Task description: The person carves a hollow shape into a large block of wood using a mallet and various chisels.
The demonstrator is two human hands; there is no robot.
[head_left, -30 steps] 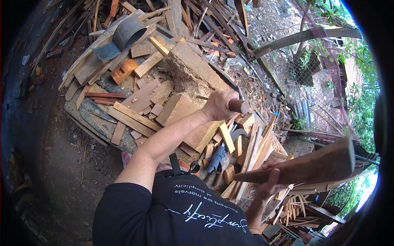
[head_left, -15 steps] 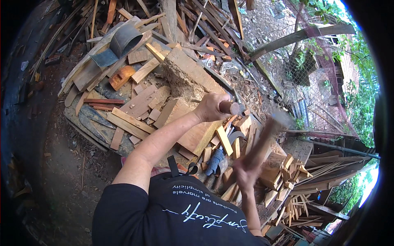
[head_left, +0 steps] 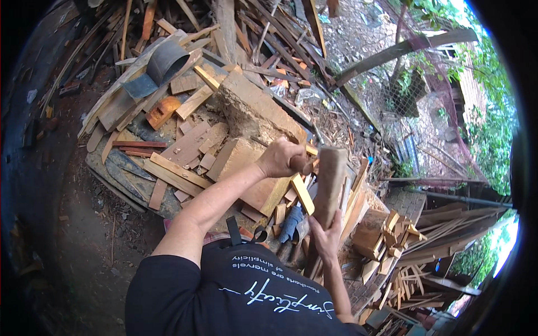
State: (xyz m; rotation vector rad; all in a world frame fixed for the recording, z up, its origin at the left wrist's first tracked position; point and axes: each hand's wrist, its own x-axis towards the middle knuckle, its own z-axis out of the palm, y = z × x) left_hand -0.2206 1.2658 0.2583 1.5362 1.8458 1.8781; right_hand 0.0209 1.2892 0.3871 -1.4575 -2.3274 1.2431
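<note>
My left hand point(head_left: 283, 158) is closed around the round wooden handle point(head_left: 304, 165) of a tool; its working end is hidden among the boards. My right hand point(head_left: 327, 238) grips the lower end of a long split piece of wood point(head_left: 330, 179), held nearly upright just right of my left fist, almost touching the handle. Both hands hover above a heap of flat offcuts point(head_left: 246, 162) and yellowish sticks point(head_left: 302, 193).
A big rough wooden block point(head_left: 252, 106) lies behind my hands. A curved grey pipe piece point(head_left: 167, 60) rests on planks at upper left. Split sticks point(head_left: 392, 241) are piled at right, a grey glove point(head_left: 291, 224) below, a wire fence point(head_left: 414, 95) beyond, and bare dirt point(head_left: 84, 241) at left.
My right hand has swung the long piece of wood from lying out to the right up to nearly vertical beside my left fist. My left hand has stayed about where it was.
</note>
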